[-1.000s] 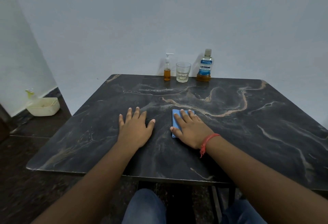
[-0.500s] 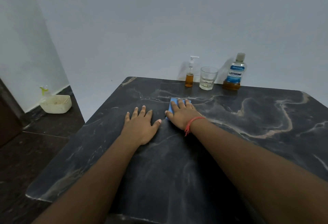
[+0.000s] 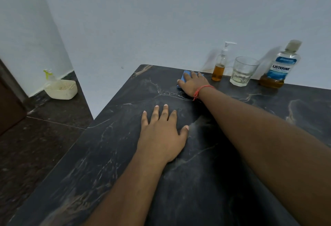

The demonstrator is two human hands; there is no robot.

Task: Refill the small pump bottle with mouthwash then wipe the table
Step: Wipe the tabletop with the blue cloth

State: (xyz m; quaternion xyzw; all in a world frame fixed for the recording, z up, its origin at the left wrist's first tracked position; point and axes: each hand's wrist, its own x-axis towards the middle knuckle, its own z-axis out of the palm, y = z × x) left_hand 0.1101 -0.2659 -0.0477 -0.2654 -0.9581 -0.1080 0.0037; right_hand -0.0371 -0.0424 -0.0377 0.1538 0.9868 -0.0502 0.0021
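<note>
The small pump bottle [image 3: 220,64] holds amber liquid in its lower half and stands at the back edge of the dark marble table [image 3: 111,154]. A Listerine mouthwash bottle [image 3: 281,66], capped, stands to its right with a little amber liquid at the bottom. My right hand [image 3: 194,83] presses flat on a blue cloth [image 3: 184,75] near the table's back edge, just left of the pump bottle. Only the cloth's far and left edges show from under the hand. My left hand [image 3: 161,134] lies flat on the table nearer to me, fingers spread, holding nothing.
A clear drinking glass [image 3: 242,71] stands between the two bottles. On the dark floor at left, against the wall, sits a cream basket [image 3: 61,89] with a spray bottle [image 3: 49,76] behind it. A brown door edge [image 3: 7,104] is at far left.
My right hand has slid the blue cloth away from me across the table to the back edge near the pump bottle. My left hand stays flat on the table. My view has shifted left.
</note>
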